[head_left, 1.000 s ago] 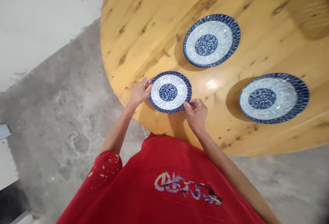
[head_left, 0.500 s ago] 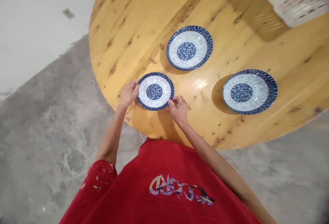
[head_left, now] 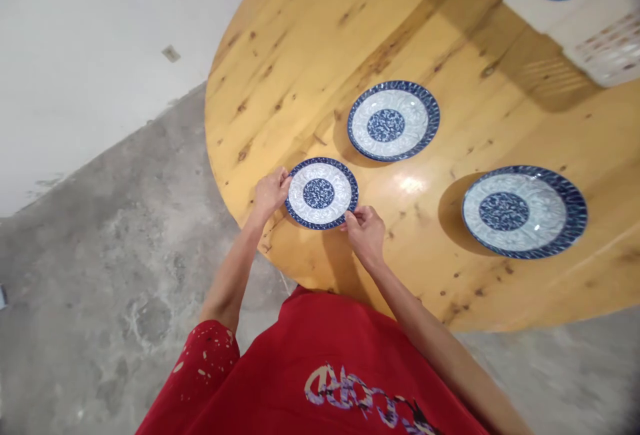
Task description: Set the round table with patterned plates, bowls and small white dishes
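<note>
Both hands pinch the small plate (head_left: 321, 193) by its rim, left hand (head_left: 270, 192) on the left side, right hand (head_left: 366, 232) at the near right. It sits flat close to the table (head_left: 300, 55) edge, with bare wood before the two bigger plates (head_left: 393, 120) (head_left: 524, 211)

Red short-sleeved shirt (head_left: 320, 355), printed lettering

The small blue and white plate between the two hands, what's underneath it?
The small plate lies on the round wooden table, near its edge. The left hand and right hand grip its rim. The plate covers whatever lies directly beneath it.
</note>
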{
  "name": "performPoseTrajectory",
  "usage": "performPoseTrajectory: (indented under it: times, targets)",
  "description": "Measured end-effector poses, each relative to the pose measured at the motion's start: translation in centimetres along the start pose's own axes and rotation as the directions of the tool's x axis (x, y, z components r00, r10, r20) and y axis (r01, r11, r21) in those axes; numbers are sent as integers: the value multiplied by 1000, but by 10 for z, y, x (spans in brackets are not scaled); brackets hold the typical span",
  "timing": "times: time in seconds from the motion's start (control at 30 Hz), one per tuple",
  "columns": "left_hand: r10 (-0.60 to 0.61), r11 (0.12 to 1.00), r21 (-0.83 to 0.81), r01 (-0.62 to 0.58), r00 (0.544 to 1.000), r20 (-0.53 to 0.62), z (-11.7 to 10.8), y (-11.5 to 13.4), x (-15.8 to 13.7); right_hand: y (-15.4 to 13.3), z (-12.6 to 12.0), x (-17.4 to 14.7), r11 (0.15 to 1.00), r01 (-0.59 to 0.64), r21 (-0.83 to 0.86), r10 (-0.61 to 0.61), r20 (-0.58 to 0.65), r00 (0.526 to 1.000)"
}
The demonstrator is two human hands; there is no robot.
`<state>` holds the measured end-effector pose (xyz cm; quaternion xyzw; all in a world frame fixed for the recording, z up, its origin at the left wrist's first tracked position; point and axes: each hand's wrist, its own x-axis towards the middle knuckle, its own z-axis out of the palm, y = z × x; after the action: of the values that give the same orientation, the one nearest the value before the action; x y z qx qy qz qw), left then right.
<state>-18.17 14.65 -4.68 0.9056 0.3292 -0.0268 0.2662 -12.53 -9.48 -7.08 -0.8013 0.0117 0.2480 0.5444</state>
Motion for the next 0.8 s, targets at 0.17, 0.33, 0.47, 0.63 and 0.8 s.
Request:
performPoseTrajectory:
  times: [0.17,0.33,0.47,0.63,0.8]
  targets:
    - [13,1000,-4,-13,1000,-17,2,-4,5,6,2,2,1000,12,-16,-12,5,1000]
    - [-29,1000,-8,29,1000,-5,2,-3,7,4,3,8,1000,-3,26,2,33,999]
    - [-46,998,-34,45,998,-32,3,0,2,-5,-2,9,998,-23,65,16,104,994]
    - [-110,985,-147,87,981,-163,4,-8,-35,-3,-35,-13,987,-31,159,12,121,993]
    - [-262,946,-259,195,930,-257,15,-35,-105,37,-106,-70,985,-17,169,22,-26,999]
